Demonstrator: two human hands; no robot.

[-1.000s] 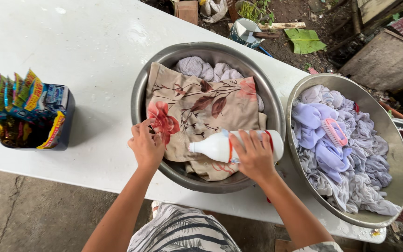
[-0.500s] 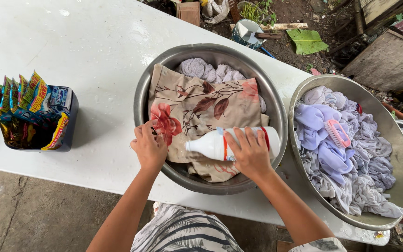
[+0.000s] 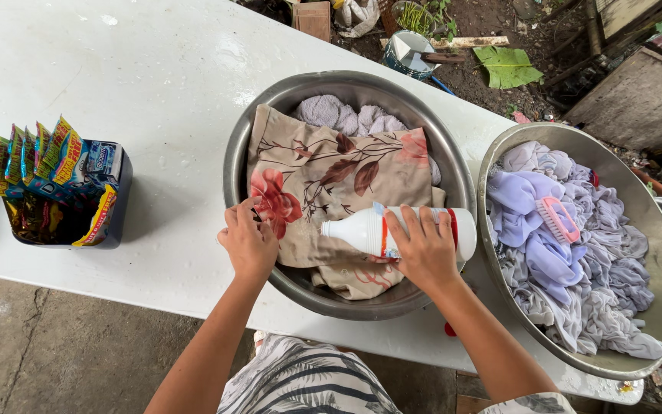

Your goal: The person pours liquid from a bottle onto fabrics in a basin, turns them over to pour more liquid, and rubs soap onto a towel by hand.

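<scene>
Outdoors, white table (image 3: 116,69). Right hand (image 3: 423,249) wraps fingers around a white bottle (image 3: 362,230), laid sideways, neck aimed over the floral cloth (image 3: 331,184) in the steel basin (image 3: 270,115). Left hand (image 3: 248,241) pinches the cloth's near edge, steadying it.

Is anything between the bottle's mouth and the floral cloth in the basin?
Nothing visible. The right hand holds the white bottle on its side directly above the floral cloth. The left hand rests at the cloth's near-left edge, clear of the mouth.
</scene>
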